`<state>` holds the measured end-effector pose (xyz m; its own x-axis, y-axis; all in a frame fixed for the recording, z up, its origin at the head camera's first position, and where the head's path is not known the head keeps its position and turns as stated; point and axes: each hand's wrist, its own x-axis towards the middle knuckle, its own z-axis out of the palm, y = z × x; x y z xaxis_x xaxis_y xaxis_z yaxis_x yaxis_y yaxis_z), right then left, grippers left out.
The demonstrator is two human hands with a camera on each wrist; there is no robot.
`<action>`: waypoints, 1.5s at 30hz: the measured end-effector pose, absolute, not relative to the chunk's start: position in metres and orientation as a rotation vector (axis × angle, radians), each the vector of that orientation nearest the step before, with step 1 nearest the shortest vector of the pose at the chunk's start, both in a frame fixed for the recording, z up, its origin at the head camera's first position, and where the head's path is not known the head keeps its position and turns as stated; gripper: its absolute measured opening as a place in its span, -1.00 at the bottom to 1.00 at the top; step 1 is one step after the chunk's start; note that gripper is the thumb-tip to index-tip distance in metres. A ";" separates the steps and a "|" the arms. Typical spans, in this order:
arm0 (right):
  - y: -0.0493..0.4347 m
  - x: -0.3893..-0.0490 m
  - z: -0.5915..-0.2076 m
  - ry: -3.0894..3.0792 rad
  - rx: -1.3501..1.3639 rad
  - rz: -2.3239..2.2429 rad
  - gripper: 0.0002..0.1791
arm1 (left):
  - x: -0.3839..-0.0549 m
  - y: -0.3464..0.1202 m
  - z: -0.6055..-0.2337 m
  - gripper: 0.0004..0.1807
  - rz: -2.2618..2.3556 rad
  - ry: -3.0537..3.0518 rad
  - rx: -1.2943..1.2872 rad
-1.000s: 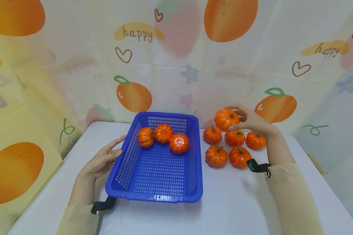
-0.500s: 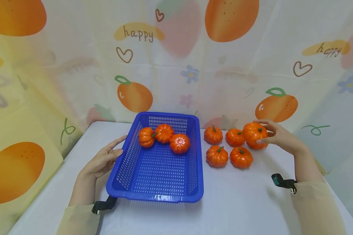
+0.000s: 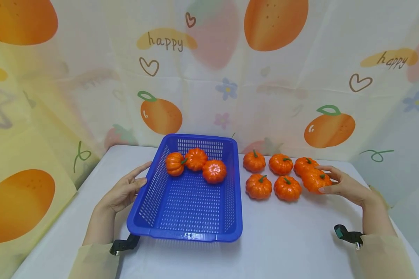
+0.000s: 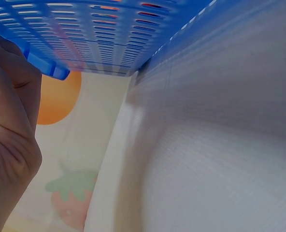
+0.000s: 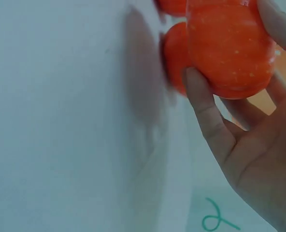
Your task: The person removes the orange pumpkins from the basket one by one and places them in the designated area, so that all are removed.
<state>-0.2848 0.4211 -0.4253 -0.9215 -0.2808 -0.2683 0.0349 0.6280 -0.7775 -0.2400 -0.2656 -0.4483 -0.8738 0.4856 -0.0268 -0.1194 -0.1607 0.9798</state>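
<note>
Right hand [image 3: 349,189]: pinches a pumpkin [image 3: 313,181] at the frame's right.
Pumpkin: best lowered slowly, stem up (don't bump its neighbour [image 3: 303,164]).
Left hand [image 3: 121,190]: loose fingers touch the basket [image 3: 185,235], left of middle.

open table [image 3: 286,240] lies in front of the loose pumpkins [image 3: 258,187]; the basket [image 3: 185,235] bars their left, the curtain [image 3: 283,102] their back, the right hand [image 3: 347,188] their right. the basket's near half is free from above; three pumpkins [image 3: 196,159] crowd its far end.
</note>
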 end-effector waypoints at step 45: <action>0.439 -0.272 -0.432 2.439 -0.315 -1.121 -0.19 | -0.241 -0.266 -0.449 -0.31 2.079 1.744 0.407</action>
<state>-0.2720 0.4393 -0.4316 -0.8795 -0.3765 -0.2912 -0.0241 0.6463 -0.7627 -0.2414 -0.2658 -0.4493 -0.8797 0.4746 -0.0298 -0.1120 -0.1458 0.9830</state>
